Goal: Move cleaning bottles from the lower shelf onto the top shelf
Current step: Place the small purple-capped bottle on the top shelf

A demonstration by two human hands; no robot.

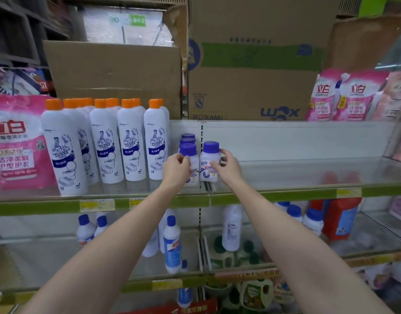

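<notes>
both hands were up at the top shelf (285, 172), a pale glass-fronted deck with a green price strip. the right hand (229, 169) had its grip clamped on a small white plastic bottle with a purple screw cap (209, 162), thumb on the front label and fingers round the far side, the bottle upright with its base at or just above the shelf, right by the seam between the two shelf sections. the left hand (176, 169) was closed on the front bottle of a short file of matching purple-capped bottles (188, 152), probably steadying it so the newcomer could go in tight beside it, label forward, starting a second file. tall white toilet-cleaner bottles with orange caps (104, 141) filled the shelf to the left, so the open stretch lay to the right. on the lower shelf (364, 232) several more white bottles with blue caps (294, 211) waited, well apart from the hands; task looked partway done. risk: nudging the neighbours over on release.
</notes>
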